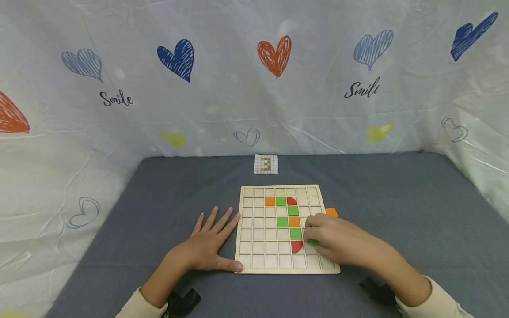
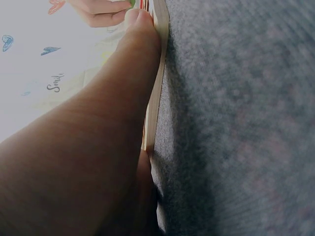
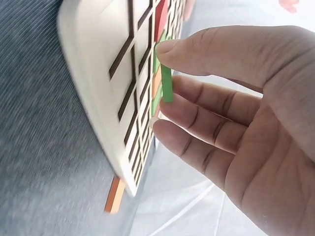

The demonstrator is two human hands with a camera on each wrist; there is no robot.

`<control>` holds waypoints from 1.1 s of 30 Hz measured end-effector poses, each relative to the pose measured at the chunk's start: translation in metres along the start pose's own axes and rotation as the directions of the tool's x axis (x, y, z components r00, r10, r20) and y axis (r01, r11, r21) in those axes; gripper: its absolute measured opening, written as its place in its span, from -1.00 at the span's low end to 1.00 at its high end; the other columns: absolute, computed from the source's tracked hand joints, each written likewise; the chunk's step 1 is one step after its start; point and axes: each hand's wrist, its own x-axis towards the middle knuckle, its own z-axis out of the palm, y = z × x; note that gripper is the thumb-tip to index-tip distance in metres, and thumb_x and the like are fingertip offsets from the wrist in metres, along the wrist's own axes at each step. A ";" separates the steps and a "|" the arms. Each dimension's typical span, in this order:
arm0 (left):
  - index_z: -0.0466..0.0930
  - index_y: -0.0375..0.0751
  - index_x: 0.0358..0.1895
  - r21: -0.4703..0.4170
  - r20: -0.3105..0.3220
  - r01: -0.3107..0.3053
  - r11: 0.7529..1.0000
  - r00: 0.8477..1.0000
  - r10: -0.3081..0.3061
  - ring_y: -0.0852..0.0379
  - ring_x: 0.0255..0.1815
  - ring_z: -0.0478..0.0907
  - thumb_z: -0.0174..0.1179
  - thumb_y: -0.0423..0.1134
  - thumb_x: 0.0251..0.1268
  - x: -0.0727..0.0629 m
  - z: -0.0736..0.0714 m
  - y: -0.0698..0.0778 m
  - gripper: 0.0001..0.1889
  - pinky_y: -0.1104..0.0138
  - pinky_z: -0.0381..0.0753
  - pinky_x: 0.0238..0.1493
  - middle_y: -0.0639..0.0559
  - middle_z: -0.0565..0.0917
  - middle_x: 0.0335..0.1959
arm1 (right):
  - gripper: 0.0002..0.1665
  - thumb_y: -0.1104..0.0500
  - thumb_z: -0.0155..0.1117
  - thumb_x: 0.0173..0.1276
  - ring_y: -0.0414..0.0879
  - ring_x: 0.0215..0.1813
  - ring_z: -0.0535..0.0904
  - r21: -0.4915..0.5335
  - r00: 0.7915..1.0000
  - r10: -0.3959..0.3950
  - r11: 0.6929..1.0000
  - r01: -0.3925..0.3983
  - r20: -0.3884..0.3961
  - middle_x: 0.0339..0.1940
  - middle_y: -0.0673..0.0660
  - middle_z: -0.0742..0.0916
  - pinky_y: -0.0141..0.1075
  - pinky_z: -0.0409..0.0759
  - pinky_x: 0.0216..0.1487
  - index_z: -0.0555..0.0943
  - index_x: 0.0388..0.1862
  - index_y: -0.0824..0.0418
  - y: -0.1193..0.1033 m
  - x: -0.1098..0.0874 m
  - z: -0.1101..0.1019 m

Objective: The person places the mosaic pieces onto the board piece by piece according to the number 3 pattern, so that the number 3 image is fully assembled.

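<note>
A square wooden grid board (image 1: pixel 258 249) lies on the table. Along one row sit an orange tile (image 1: pixel 270 201), a green tile (image 1: pixel 280 201) and a red rounded tile (image 1: pixel 292 201); below them a column of green and orange tiles ends in another red rounded tile (image 1: pixel 296 246). My left hand (image 1: pixel 207 249) rests at the board's left edge, fingers spread, thumb on the near left corner. Over the right part of the board, my right hand (image 1: pixel 338 238) pinches a green square tile (image 3: pixel 167 83) between thumb and fingers. That tile is edge-on in the right wrist view.
Just off the board's right edge lies a loose orange tile (image 1: pixel 331 212). Behind the board, a small card (image 1: pixel 266 164) printed with a coloured grid pattern lies near the table's back edge. A grey cloth (image 1: pixel 191 185) covers the table, and a white curtain with hearts hangs behind.
</note>
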 end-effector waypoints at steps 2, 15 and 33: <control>-0.18 0.07 0.66 0.001 -0.002 0.001 1.000 1.000 -0.001 -0.24 0.60 -0.46 0.17 0.62 -0.03 0.001 0.001 -0.001 0.27 -0.29 -0.41 0.43 -0.01 -0.21 0.65 | -0.67 0.48 0.35 0.07 -0.23 -0.23 0.45 0.008 1.000 -0.009 1.000 0.009 0.009 -0.29 -0.13 0.56 -0.40 0.52 -0.27 0.71 -0.30 0.07 -0.002 0.004 0.001; -0.18 0.12 0.66 0.002 -0.004 -0.005 1.000 1.000 0.005 -0.23 0.60 -0.46 0.13 0.65 -0.04 0.001 0.003 -0.002 0.25 -0.30 -0.42 0.42 0.00 -0.21 0.65 | -0.70 0.49 0.32 0.10 -0.25 -0.23 0.43 0.038 0.995 -0.088 0.996 0.086 0.049 -0.32 -0.14 0.56 -0.41 0.50 -0.19 0.70 -0.42 0.08 -0.016 0.027 0.011; -0.19 0.12 0.66 0.007 -0.002 -0.004 1.000 1.000 0.004 -0.22 0.60 -0.47 0.12 0.65 -0.04 0.001 0.003 -0.002 0.25 -0.28 -0.43 0.43 0.02 -0.21 0.65 | -0.72 0.46 0.35 0.13 -0.28 -0.29 0.44 0.002 0.990 -0.126 0.992 0.126 0.065 -0.36 -0.14 0.55 -0.44 0.50 -0.25 0.72 -0.39 0.07 -0.026 0.042 0.023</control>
